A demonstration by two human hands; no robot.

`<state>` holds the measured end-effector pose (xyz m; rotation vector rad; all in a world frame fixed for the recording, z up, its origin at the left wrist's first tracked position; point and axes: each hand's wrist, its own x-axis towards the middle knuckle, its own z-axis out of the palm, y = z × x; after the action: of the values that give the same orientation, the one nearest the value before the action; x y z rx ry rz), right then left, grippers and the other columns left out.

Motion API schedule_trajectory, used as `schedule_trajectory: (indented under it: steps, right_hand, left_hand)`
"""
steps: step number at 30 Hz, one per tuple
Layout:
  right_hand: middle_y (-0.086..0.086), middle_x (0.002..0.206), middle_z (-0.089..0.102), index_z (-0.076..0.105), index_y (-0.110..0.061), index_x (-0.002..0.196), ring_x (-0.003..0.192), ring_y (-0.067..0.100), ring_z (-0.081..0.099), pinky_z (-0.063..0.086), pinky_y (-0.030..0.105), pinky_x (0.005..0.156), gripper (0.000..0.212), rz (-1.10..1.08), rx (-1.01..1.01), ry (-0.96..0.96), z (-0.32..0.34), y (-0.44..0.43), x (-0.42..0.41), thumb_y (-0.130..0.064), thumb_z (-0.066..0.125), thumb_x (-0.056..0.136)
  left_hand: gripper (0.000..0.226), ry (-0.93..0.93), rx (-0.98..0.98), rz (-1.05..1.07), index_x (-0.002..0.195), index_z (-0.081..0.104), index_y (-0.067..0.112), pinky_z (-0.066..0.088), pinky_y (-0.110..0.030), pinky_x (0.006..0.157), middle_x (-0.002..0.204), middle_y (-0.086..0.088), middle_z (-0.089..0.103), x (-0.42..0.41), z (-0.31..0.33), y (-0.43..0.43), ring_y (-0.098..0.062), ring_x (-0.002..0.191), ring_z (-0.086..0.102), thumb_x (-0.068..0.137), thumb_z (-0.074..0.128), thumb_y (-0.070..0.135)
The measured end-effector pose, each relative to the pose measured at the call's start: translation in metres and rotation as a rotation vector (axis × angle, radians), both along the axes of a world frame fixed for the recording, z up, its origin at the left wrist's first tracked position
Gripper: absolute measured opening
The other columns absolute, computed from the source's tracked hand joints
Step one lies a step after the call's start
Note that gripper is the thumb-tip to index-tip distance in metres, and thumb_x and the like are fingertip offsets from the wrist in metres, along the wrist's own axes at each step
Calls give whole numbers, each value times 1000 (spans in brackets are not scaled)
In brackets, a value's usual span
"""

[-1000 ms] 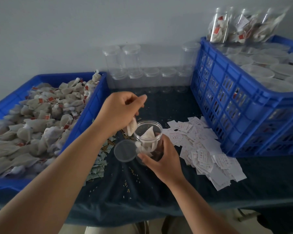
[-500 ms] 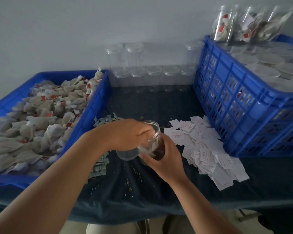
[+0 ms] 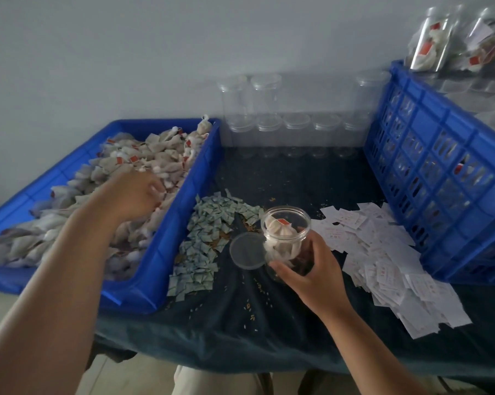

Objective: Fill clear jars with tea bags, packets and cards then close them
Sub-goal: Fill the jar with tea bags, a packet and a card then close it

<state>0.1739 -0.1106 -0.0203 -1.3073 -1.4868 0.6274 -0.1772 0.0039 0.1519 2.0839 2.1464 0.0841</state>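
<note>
- Head view looks down on a dark-clothed surface (image 3: 269, 323); the clear jar (image 3: 283, 223) sits just right of the frame's centre, gripped in the right hand (image 3: 317, 280).
- The jar's long axis runs close to upright, leaning slightly, with its open mouth pointing up toward the camera.
- Right fingers (image 3: 316, 246) curl round the jar's right side and the thumb wraps its lower front, so the glass sits between them. The mouth rises clear above the hand.
- Tea bags (image 3: 280, 246) fill the jar, with one red tag showing near the rim.
- The palm hides the jar's base, so I cannot tell whether it touches the surface.
- A clear lid (image 3: 245, 252) lies flat just left of the jar, apart from the mouth.
- The left hand (image 3: 132, 195) reaches into the blue tray (image 3: 155, 275) at left, over its heap of loose tea bags. Its fingers are bent down and blurred, so whether they pinch a bag cannot be told.
- Green packets (image 3: 209, 240) are piled between tray and lid, and white cards (image 3: 383, 252) spread out right of the jar.
- Empty jars (image 3: 294, 124) line the wall at upper centre, faint against it.
- A blue crate (image 3: 440, 166) stands at right, with filled jars (image 3: 431, 44) on top, cut off by the frame's edge.
</note>
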Motion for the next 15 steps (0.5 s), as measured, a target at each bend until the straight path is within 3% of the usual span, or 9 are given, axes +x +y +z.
schedule_trajectory:
  steps: [1,3,4,6,10,13,15]
  right_hand:
    - [-26,122,67,55,-46,130,109,-1,68,56,16,83,69,-2,-7,-4,-1,0,0,-69,85,72]
    - [-28,122,66,55,-47,131,109,-3,67,56,19,84,72,-16,-23,-22,-2,1,0,-74,83,70]
    - [-29,122,66,54,-48,131,108,-4,67,55,19,83,73,-25,-30,-32,-3,1,0,-75,83,70]
    - [-30,119,65,54,-50,128,105,-5,66,54,18,79,72,-39,-38,-44,-3,1,-1,-79,81,68]
    - [-29,113,66,53,-50,124,103,-5,66,54,18,78,77,-44,-43,-64,-1,1,-1,-95,70,65]
    - [-27,114,67,54,-49,125,104,-4,66,55,22,80,72,-38,-45,-66,-3,2,-1,-84,79,67]
    - [-27,115,67,54,-51,120,102,-3,67,55,22,77,64,-34,-37,-70,-4,3,-1,-78,81,68]
  left_hand:
    - [19,124,-81,38,120,74,25,53,-39,99,129,-4,72,-13,-10,3,-24,116,67,104,65,26]
    - [19,226,-201,40,103,75,20,53,-38,91,109,-4,74,-29,-32,3,-23,100,68,107,64,35]
    - [22,210,-210,45,98,74,19,51,-37,84,96,0,71,-34,-41,5,-21,90,66,108,63,34]
    - [14,159,-168,73,106,74,18,45,-34,78,87,5,61,-41,-53,8,-18,84,61,108,64,28]
    - [13,21,-161,35,99,67,33,44,-32,75,99,7,64,-44,-57,12,-14,89,60,100,73,45]
    - [10,-38,-161,-36,99,68,37,48,-31,80,104,11,66,-46,-62,10,-12,93,63,99,75,44]
    - [4,-35,-88,-35,104,74,29,51,-33,83,110,5,69,-47,-65,12,-14,94,65,103,71,31]
